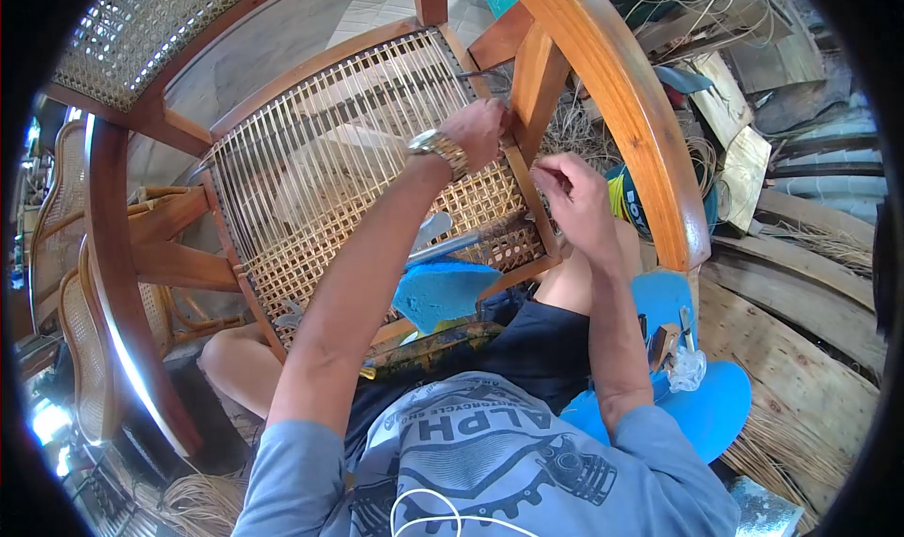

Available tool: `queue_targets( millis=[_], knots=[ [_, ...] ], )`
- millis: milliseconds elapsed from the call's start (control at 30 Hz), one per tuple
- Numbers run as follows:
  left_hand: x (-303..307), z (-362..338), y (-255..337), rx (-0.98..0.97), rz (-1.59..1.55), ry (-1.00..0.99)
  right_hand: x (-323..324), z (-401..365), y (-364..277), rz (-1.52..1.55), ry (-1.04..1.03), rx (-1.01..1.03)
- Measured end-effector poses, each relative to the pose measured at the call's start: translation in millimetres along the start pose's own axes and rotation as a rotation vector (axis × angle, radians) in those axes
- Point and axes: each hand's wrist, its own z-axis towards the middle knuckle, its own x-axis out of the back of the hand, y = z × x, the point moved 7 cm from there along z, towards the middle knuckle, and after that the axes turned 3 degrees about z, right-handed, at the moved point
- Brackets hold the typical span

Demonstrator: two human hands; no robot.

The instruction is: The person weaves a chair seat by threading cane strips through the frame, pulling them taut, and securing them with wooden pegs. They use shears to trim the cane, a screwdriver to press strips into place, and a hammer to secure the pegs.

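A wooden armchair stands before me, its seat frame (521, 184) strung with pale cane strands (330, 113). The part of the seat nearer me carries an open cane weave (377, 245). My left hand (474, 134), with a metal watch at the wrist, is closed at the right rail of the seat. Whatever its fingers hold is hidden. Just outside that rail, my right hand (576, 198) is curled with thumb and forefinger close together. Any strand between them is too fine to make out. A metal tool (443, 248) and a blue pad (443, 292) lie at the near weave.
The curved armrest (631, 113) arches close to my right hand. A blue plastic seat (716, 405) beside me holds a knife (686, 328) and a clear plastic bag (686, 369). Wooden boards (791, 377) and loose cane (800, 443) lie at right. Other cane chairs (66, 226) stand at left.
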Motion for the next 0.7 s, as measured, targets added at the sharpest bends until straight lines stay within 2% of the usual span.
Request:
queue_targets(
  millis=[33,100,133,167,233,267,300,367,400,433,467,500,533,567,600,633,700],
  knots=[
    [3,-5,-3,-0.002,-0.003,0.001,-5,3,-4,-0.003,0.000,0.000],
    [16,-14,-7,0.017,-0.527,0.095,-17,9,-6,-0.008,-0.034,-0.109],
    [17,-13,-14,0.100,-0.642,0.005,-21,11,-9,-0.060,-0.034,-0.083],
    [22,-13,-12,0.101,-0.647,0.011,-24,13,-8,-0.065,-0.039,-0.080],
    [44,-15,18,0.080,-1.084,-0.181,-37,15,1,-0.145,-0.132,-0.151],
    [53,-13,37,0.046,-1.179,-0.311,-40,18,2,-0.131,-0.132,-0.133],
    [64,-9,49,0.054,-1.182,-0.310,-44,23,6,-0.127,-0.139,-0.136],
    [89,-6,89,-0.162,-1.382,-0.429,-54,30,21,-0.240,-0.202,-0.277],
    [104,-6,97,-0.163,-1.382,-0.430,-57,33,14,0.064,-0.155,-0.352],
    [120,-8,104,-0.196,-1.237,-0.383,-60,37,11,0.062,-0.156,-0.349],
    [132,-10,107,-0.221,-1.094,-0.337,-56,46,-1,0.033,-0.038,-0.169],
    [139,-11,105,-0.215,-1.095,-0.333,-52,52,-12,0.008,0.079,0.009],
    [145,-14,97,-0.190,-0.943,-0.288,-52,52,-18,-0.024,0.265,0.241],
    [151,-18,87,-0.164,-0.789,-0.241,-54,50,-13,-0.017,0.256,0.243],
    [158,-23,66,-0.146,-0.662,-0.140,-51,51,-18,-0.174,0.210,0.156],
    [151,-32,56,-0.144,-0.660,-0.136,-48,50,-19,-0.334,0.167,0.067],
    [132,-54,22,0.144,-0.254,0.054,-29,44,-27,-0.365,0.245,0.154]
  ],
)
